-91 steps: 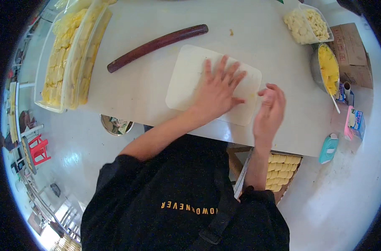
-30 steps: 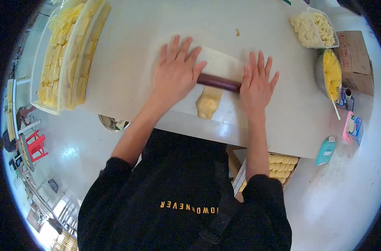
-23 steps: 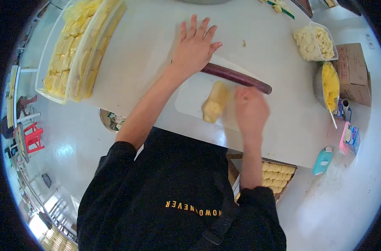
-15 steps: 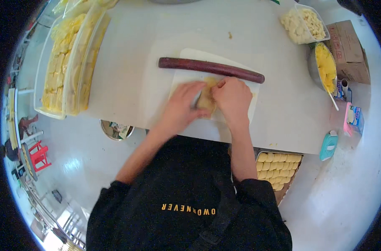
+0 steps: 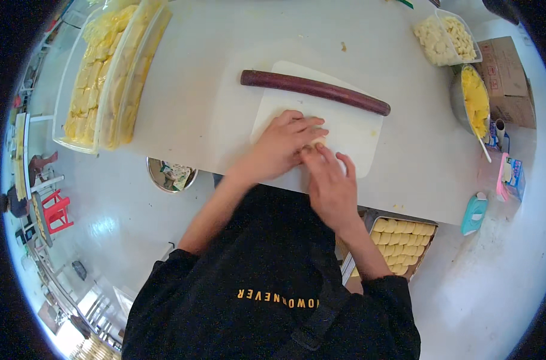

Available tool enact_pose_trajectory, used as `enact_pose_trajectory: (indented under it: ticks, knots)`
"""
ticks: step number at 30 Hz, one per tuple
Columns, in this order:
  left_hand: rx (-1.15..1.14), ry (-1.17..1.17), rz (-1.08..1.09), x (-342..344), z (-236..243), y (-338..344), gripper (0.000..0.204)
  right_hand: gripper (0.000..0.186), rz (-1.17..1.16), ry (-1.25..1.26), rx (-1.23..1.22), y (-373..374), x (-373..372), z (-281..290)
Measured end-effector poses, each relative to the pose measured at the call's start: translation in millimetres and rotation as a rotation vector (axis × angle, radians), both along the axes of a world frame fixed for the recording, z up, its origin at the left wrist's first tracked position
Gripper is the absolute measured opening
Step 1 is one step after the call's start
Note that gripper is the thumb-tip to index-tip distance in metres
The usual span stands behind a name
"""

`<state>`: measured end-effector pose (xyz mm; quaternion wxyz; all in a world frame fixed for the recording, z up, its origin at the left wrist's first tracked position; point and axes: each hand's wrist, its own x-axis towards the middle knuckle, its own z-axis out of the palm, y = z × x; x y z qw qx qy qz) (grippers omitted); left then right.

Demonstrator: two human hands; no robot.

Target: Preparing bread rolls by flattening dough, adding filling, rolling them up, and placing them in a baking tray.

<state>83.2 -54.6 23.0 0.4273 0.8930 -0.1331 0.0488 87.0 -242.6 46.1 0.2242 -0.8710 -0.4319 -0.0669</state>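
Note:
A small pale yellow piece of dough (image 5: pixel 318 141) sits on the white cutting board (image 5: pixel 354 135), mostly hidden by my fingers. From the left, my left hand (image 5: pixel 285 143) curves over it, fingers pointing right. My right hand (image 5: pixel 333 183) comes up from below, its fingertips pressed against the dough and close to the left fingers. Both hands are closed around the piece. Just beyond them lies a dark red-brown rolling pin (image 5: pixel 315 90), slanting across the far part of the board.
Clear tubs of yellow dough pieces (image 5: pixel 93 90) stand at left. To the right are a tub of pale pieces (image 5: pixel 444 39), a metal bowl of yellow filling (image 5: pixel 476 99), and cardboard boxes (image 5: pixel 507 75). A tray of dough balls (image 5: pixel 402 240) sits below the table's near edge.
The flattened dough between my hands is now a small gathered piece, mostly covered. My right hand has moved down from beside the rolling pin, its fingers unfolding from a fist-like curl. The view has shifted slightly.

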Motion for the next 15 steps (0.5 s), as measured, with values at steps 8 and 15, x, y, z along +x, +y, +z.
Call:
enact_pose_trajectory:
  ticks: [8,15]
  knots:
    - [0.418,0.310,-0.411,41,25,6,0.048,0.045,-0.158,0.477,0.153,-45,-2,21]
    - [-0.036,0.497,-0.109,23,39,-12,0.039,0.031,-0.521,0.537,0.534,-65,41,0]
